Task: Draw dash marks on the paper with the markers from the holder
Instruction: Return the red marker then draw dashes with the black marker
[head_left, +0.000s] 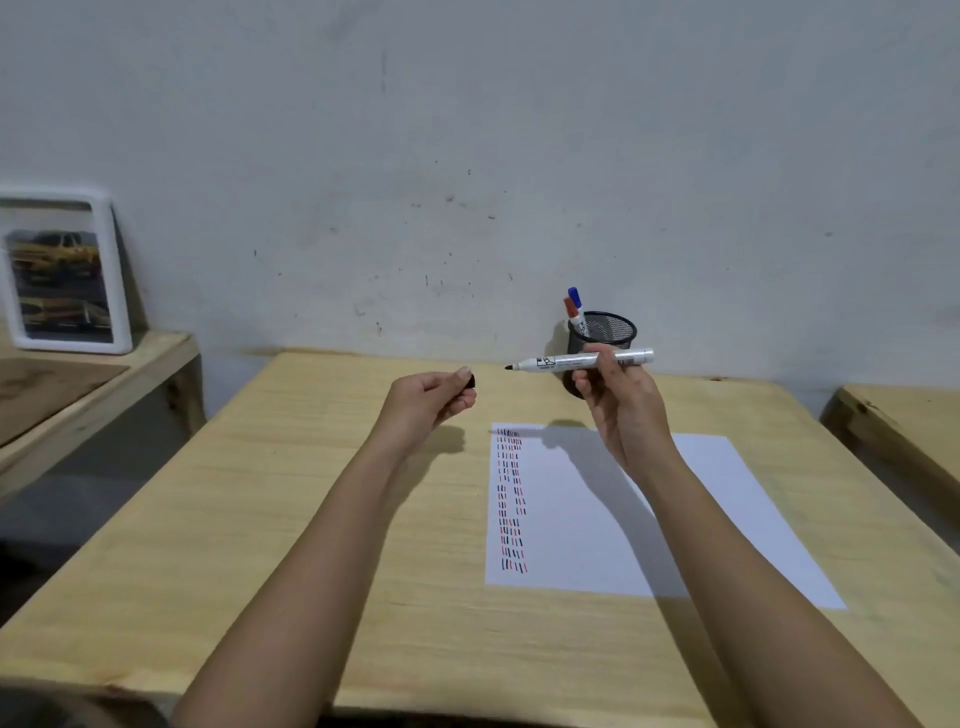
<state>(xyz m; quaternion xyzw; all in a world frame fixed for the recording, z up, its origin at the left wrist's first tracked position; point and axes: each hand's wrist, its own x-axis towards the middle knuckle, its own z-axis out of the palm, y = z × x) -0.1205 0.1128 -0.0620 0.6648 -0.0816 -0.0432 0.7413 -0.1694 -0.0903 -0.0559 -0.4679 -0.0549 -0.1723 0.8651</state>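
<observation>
My right hand (618, 400) grips an uncapped black marker (561, 361), held level in the air with its tip pointing left. My left hand (431, 397) pinches the marker's black cap (471, 382), a short gap left of the tip. Below the hands lies a white sheet of paper (717, 499) with columns of black and red dash marks (511, 499) down its left edge. A black mesh holder (608, 330) stands at the back of the wooden table (270, 499), partly hidden by my right hand, with a red-capped marker (571, 309) and a blue-capped marker (574, 297) in it.
A grey wall rises directly behind the table. A white-framed picture (62, 270) leans on a lower wooden bench (93, 374) at the left. Another wooden table edge (904, 415) shows at the right.
</observation>
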